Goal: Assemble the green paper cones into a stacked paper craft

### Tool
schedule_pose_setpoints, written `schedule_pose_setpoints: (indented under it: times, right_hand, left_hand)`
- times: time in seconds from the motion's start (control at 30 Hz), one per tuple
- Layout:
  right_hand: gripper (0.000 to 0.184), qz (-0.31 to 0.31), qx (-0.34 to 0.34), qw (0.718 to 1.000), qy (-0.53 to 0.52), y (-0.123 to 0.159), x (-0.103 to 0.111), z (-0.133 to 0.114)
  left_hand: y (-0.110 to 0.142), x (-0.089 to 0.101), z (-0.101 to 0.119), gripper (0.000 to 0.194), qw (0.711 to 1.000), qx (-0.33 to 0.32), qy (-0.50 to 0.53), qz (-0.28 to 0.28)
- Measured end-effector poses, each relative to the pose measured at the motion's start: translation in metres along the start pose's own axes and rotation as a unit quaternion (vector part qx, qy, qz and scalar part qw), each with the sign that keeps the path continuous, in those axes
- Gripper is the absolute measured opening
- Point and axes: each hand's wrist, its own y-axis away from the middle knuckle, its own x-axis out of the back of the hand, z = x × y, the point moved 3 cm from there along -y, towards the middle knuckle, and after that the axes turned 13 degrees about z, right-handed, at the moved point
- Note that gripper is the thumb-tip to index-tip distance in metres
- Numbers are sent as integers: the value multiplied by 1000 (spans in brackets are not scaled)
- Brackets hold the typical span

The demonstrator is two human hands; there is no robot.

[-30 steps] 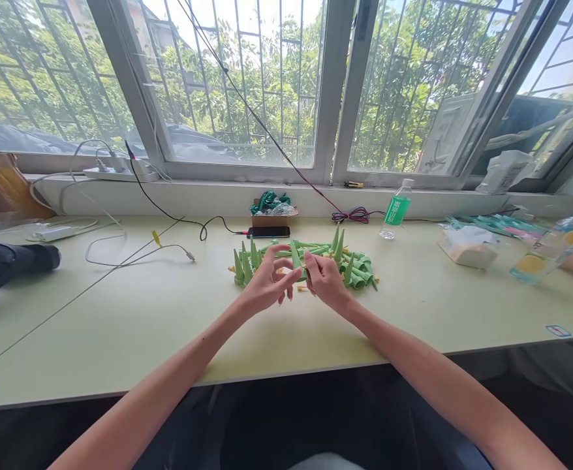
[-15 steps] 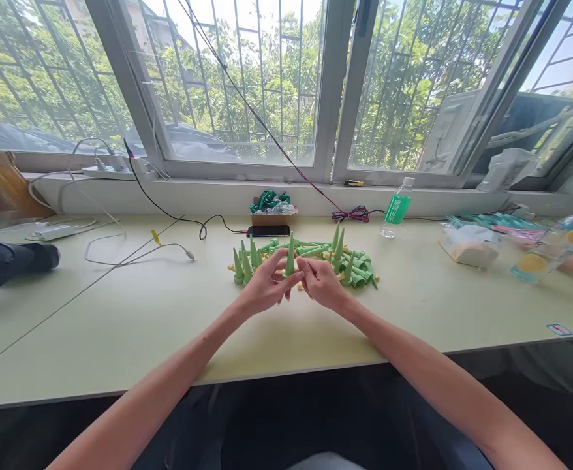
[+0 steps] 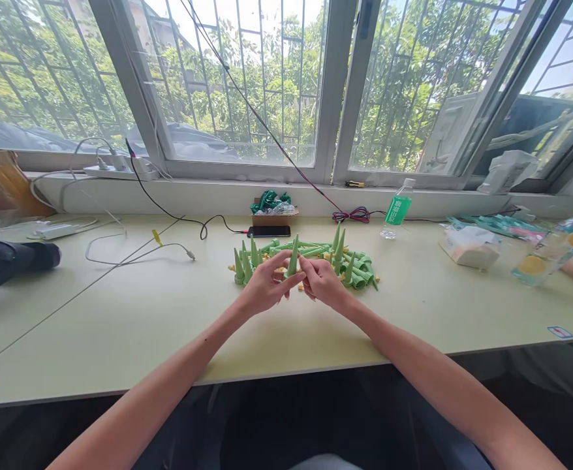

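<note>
1. Green cones [image 3: 239,269] are standing upright in a cluster on the counter [image 3: 169,326], just left of the hands.
2. Left hand [image 3: 265,285] is clasping the base of another cone between thumb and fingers.
3. Held cone [image 3: 293,256] is pointing up, tilting slightly, between both hands.
4. Right hand [image 3: 322,282] is keeping its fingers together beside it; I cannot tell whether they are gripping anything.
5. Green pieces [image 3: 363,269] are lying heaped beyond.

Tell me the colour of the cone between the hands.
Light green: the cone shows in the head view.
</note>
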Motion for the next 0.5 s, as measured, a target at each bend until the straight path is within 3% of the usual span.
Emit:
schedule_pose_setpoints:
  times: [0.2,0.5]
  right_hand:
    - [55,10,3,1000,0,0,0,-2]
    - [56,26,87,991,97,2,1,-12]
  left_hand:
    - [-1,0,-1,44,1000,-1,-11,3]
    - [-3,-1,-6,40,1000,11,-9,25]
